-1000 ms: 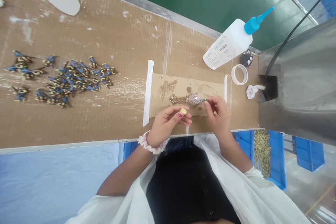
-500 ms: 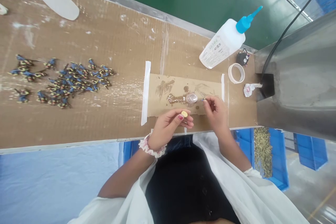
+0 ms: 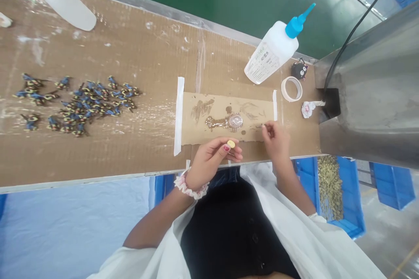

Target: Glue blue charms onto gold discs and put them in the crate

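My left hand (image 3: 212,157) pinches a small pale-yellow oval piece (image 3: 231,144) between thumb and fingertips, just above the table's near edge. Over the right end of the taped cardboard strip (image 3: 191,135), my right hand (image 3: 276,139) is closed in a pinch; a tiny dark thin tip shows at its fingertips, too small to name. Between the hands and a little farther off, a small clear round dish (image 3: 235,121) sits on the strip. A wet, shiny smear (image 3: 216,122) runs left from it.
Several small blue, yellow and dark figures (image 3: 94,102) lie piled at left. A white glue bottle (image 3: 271,52) with blue nozzle, a tape roll (image 3: 291,89) and a black round trinket (image 3: 299,70) stand at back right. A metal housing (image 3: 369,91) bounds the right side.
My right hand has moved slightly right, away from the clear dish. My left hand still holds the yellow piece in nearly the same place. The view has shifted slightly.
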`<state>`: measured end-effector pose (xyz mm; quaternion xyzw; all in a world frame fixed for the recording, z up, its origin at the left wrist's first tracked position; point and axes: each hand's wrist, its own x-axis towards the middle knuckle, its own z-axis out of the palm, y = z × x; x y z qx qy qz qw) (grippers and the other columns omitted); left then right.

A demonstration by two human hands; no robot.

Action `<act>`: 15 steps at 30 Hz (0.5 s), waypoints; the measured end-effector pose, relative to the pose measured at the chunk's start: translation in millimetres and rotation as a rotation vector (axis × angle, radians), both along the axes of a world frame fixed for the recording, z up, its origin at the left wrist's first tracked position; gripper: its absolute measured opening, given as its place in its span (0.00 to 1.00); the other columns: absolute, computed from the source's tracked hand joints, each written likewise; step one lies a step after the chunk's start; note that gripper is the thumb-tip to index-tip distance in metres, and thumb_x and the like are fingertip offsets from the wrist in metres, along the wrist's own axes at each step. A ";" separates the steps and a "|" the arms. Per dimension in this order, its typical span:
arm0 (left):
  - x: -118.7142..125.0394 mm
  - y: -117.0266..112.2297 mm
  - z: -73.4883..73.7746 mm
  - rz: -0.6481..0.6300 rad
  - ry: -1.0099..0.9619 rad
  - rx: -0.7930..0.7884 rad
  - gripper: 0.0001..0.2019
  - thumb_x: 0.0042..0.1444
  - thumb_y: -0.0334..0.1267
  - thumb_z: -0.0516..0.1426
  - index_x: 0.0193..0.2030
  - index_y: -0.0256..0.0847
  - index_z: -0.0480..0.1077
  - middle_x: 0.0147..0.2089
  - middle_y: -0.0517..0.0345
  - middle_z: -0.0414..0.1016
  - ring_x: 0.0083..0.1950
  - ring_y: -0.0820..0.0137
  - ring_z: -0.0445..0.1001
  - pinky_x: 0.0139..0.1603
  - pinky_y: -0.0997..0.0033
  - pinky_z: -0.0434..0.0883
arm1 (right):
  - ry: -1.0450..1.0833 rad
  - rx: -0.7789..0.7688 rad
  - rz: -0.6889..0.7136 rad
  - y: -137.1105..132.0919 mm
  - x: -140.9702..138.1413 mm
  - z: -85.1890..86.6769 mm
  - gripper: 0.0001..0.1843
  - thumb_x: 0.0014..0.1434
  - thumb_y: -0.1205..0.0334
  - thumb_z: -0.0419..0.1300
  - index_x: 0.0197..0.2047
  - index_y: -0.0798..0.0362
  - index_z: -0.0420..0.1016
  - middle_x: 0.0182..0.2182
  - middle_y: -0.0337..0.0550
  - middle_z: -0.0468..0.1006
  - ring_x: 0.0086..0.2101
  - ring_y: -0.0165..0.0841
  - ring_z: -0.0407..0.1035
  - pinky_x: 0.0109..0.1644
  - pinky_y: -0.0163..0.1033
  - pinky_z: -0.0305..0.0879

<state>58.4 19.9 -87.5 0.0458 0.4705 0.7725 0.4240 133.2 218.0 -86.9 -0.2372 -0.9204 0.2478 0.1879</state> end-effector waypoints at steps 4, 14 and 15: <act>5.8 2.0 9.3 -0.055 -0.014 0.075 0.18 0.55 0.52 0.63 0.40 0.36 0.76 0.33 0.53 0.80 0.31 0.68 0.81 0.36 0.67 0.81 | 0.221 -0.460 -0.121 -11.8 7.9 24.1 0.08 0.60 0.56 0.60 0.34 0.51 0.68 0.22 0.33 0.69 0.19 0.26 0.61 0.23 0.32 0.60; 23.7 1.6 27.3 -0.106 0.062 0.123 0.16 0.58 0.49 0.61 0.42 0.37 0.76 0.33 0.52 0.82 0.31 0.66 0.81 0.35 0.66 0.82 | 0.279 -0.992 0.091 -64.4 21.4 79.4 0.10 0.60 0.57 0.64 0.33 0.50 0.69 0.19 0.32 0.73 0.12 0.21 0.55 0.12 0.27 0.50; 24.8 0.9 27.5 -0.094 0.083 0.126 0.15 0.59 0.49 0.61 0.43 0.38 0.77 0.33 0.53 0.82 0.31 0.66 0.81 0.36 0.66 0.82 | 0.284 -0.974 0.105 -64.8 21.3 78.9 0.09 0.60 0.57 0.65 0.33 0.50 0.69 0.19 0.33 0.73 0.12 0.22 0.57 0.13 0.27 0.52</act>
